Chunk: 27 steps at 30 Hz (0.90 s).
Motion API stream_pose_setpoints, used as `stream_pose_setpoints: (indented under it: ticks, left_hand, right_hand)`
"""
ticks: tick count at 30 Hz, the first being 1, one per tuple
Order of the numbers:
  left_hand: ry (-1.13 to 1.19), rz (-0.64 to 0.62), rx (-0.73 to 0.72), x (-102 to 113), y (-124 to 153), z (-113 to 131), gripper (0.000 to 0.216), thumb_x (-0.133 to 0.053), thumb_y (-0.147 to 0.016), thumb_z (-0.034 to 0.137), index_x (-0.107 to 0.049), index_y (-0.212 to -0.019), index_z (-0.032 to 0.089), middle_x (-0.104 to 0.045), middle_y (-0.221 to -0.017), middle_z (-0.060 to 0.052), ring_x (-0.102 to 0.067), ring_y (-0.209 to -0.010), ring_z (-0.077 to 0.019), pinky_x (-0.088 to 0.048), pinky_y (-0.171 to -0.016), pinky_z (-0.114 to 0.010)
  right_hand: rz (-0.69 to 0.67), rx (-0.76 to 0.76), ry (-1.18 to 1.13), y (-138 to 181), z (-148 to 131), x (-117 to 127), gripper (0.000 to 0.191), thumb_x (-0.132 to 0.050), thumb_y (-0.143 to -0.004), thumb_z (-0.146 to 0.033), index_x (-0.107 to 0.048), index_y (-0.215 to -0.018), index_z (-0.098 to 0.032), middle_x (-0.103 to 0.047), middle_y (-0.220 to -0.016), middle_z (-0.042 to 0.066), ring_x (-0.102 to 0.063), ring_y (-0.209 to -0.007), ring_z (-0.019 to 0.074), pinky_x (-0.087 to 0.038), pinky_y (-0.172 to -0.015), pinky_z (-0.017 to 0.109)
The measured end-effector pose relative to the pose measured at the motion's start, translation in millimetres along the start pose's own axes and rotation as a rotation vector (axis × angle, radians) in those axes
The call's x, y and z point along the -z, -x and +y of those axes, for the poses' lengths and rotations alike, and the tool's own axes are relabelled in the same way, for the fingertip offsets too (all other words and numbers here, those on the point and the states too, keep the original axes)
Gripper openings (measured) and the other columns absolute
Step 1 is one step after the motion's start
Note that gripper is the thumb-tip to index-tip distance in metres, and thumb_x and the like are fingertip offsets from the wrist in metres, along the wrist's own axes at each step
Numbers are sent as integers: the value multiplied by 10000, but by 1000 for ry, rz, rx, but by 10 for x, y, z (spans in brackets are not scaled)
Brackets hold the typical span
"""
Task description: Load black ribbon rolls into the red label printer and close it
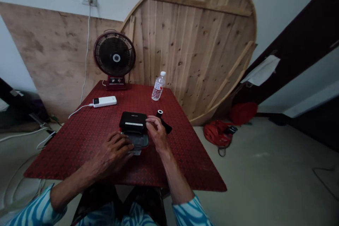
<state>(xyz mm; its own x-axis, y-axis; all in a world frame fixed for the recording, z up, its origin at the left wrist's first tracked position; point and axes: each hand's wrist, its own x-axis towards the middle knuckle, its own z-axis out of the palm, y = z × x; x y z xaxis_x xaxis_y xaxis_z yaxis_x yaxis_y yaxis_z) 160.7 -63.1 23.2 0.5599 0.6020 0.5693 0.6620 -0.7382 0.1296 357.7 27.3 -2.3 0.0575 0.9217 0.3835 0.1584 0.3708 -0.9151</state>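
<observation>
A small black case (133, 118) lies opened out on the red table, its dark lid half with a pale label strip on the far side. Nearer me is its grey, partly see-through half (143, 140). My left hand (116, 148) bends over the near left part of the case, fingers closed at a clear plastic piece (136, 152); part of its grip is hidden. At the lid's right edge, my right hand (158, 132) holds on with thumb and fingertips. Just beyond that hand lies a black object with a white round end (160, 112), which I cannot identify.
A white power bank (106, 101) with a cable lies at the left of the table (185, 169). Behind stand a dark red fan (115, 54) and a water bottle (158, 86). A round wooden tabletop (190, 42) leans on the wall. A red bag (217, 133) sits on the floor.
</observation>
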Motion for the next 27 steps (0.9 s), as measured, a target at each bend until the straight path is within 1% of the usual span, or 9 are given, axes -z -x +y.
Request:
stream_pose_setpoints:
  ticks: [2, 3, 6, 8, 11, 15, 19, 23, 27]
  left_hand:
    - [107, 24, 39, 6, 28, -42, 191, -581, -858, 264, -672, -1019, 215, -714, -948, -59, -606, -986, -224, -403, -943, -414]
    - [180, 53, 103, 10, 29, -81, 203, -567, -866, 277, -670, -1032, 220, -715, -955, -60, -611, -977, -223, -414, -927, -406]
    - [429, 221, 477, -9, -40, -268, 248, -504, -892, 321, -656, -1061, 223, -698, -1037, -72, -619, -985, -223, -444, -892, -382]
    - [617, 331, 748, -70, -131, -415, 312, -559, -841, 362, -628, -1103, 207, -664, -1136, -93, -598, -1064, -248, -449, -905, -385]
    - [937, 333, 947, -200, -254, -569, 541, -696, -678, 328, -571, -1181, 172, -607, -1244, -130, -538, -1174, -293, -440, -940, -399]
    - [1233, 280, 1015, -303, -311, -581, 668, -693, -595, 245, -526, -1234, 139, -612, -1237, -139, -558, -1143, -301, -452, -929, -407]
    - [1300, 341, 1017, -314, -279, -505, 660, -708, -586, 210, -549, -1223, 145, -615, -1238, -130, -557, -1147, -294, -460, -922, -385]
    - [1475, 351, 1023, -342, -166, -448, 595, -711, -643, 268, -568, -1215, 179, -655, -1174, -121, -641, -1007, -268, -502, -830, -355]
    - [1548, 351, 1027, -375, -64, -431, 572, -654, -621, 199, -586, -1189, 210, -658, -1172, -98, -664, -942, -251, -517, -758, -338]
  right_hand:
    - [-4, -52, -51, 139, 44, -15, 265, -580, -745, -319, -650, -981, -219, -593, -1148, 66, -556, -1086, 211, -451, -921, 349]
    - [-7, -84, -80, 179, 64, -32, 308, -572, -741, -308, -636, -1030, -223, -591, -1162, 66, -555, -1096, 210, -450, -933, 356]
    - [1, -185, -168, 215, 105, -95, 359, -557, -727, -304, -617, -1071, -218, -596, -1187, 69, -564, -1098, 213, -438, -966, 380]
    - [16, -230, -220, 211, 115, -127, 387, -562, -712, -302, -609, -1086, -214, -596, -1205, 71, -564, -1105, 217, -437, -971, 387]
    - [26, -277, -291, 216, 112, -154, 418, -565, -704, -296, -593, -1114, -220, -612, -1197, 68, -573, -1103, 222, -447, -961, 395]
    - [22, -273, -320, 224, 95, -181, 440, -550, -707, -268, -582, -1143, -222, -622, -1190, 63, -570, -1125, 217, -442, -977, 395]
    - [25, -256, -318, 243, 101, -191, 477, -545, -722, -258, -556, -1197, -227, -598, -1255, 67, -551, -1166, 216, -439, -988, 393]
    - [26, -307, -361, 377, 222, -201, 505, -510, -830, -403, -478, -1305, -234, -575, -1311, 69, -566, -1167, 210, -465, -958, 384]
    - [94, -365, -392, 573, 390, -247, 553, -414, -883, -528, -433, -1349, -230, -541, -1357, 71, -536, -1216, 202, -454, -972, 376]
